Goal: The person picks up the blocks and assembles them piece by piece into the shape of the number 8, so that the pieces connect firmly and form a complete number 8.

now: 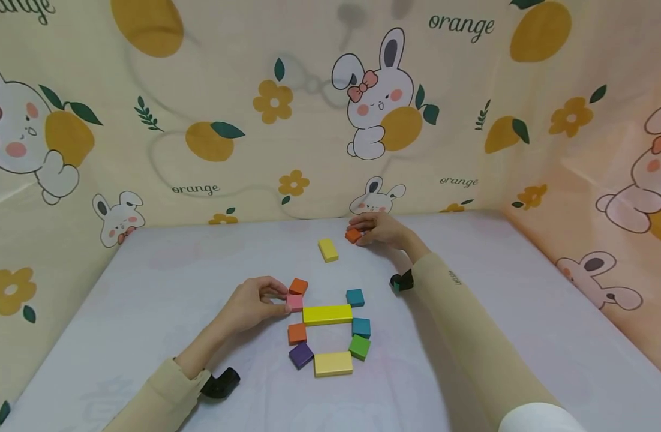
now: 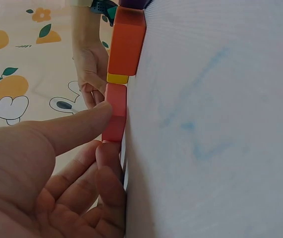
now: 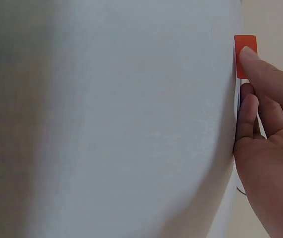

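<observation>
My left hand (image 1: 254,305) pinches a pink block (image 1: 295,303) between thumb and fingers at the left end of a long yellow block (image 1: 327,315). Just behind the pink one lies an orange block (image 1: 298,286), turned at an angle. Toward the back of the table, my right hand (image 1: 383,230) holds another orange block (image 1: 353,235); in the right wrist view the thumb presses on this orange block (image 3: 246,57). A pale yellow block (image 1: 327,249) lies to its left. In the left wrist view the thumb touches the pink block (image 2: 114,113), low against the table.
Around the long yellow block sit a teal block (image 1: 355,297), a second teal block (image 1: 361,327), a green block (image 1: 360,347), a nearer orange block (image 1: 297,333), a purple block (image 1: 301,356) and a cream-yellow block (image 1: 333,364). A patterned cloth (image 1: 309,150) hangs behind the white table (image 1: 417,372).
</observation>
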Action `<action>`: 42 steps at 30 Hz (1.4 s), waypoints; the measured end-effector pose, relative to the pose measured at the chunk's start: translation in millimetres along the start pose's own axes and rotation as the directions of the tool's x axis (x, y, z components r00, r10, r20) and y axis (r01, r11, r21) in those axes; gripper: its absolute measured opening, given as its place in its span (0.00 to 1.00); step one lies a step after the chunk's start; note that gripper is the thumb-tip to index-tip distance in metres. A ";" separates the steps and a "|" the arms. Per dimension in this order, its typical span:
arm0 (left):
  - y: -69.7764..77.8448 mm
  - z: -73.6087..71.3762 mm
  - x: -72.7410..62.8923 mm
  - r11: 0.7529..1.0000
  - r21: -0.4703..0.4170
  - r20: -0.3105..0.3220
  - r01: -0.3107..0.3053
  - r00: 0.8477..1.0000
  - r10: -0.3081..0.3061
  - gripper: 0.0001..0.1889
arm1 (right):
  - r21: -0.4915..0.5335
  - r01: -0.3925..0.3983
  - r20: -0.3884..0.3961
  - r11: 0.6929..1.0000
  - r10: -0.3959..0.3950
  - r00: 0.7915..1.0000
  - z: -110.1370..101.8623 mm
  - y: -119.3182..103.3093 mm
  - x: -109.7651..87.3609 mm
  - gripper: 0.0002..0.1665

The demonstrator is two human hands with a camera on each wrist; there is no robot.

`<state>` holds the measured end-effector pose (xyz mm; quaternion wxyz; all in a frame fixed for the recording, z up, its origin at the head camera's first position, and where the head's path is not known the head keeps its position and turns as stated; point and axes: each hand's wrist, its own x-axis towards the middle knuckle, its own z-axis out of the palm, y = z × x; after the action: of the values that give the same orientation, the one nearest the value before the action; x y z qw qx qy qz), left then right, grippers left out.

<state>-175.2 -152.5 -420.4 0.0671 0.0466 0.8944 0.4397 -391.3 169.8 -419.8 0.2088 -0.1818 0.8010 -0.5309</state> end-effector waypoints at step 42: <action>-0.7 0.5 2.1 1.000 0.012 0.012 -0.016 1.000 0.016 0.17 | -0.130 0.105 -0.106 0.986 -0.119 0.987 22.0 -43.0 -73.3 0.29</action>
<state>-177.2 -152.2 -421.4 0.0687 0.0567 0.8963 0.4345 -314.6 174.5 -377.3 0.1211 -0.2087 0.8316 -0.5003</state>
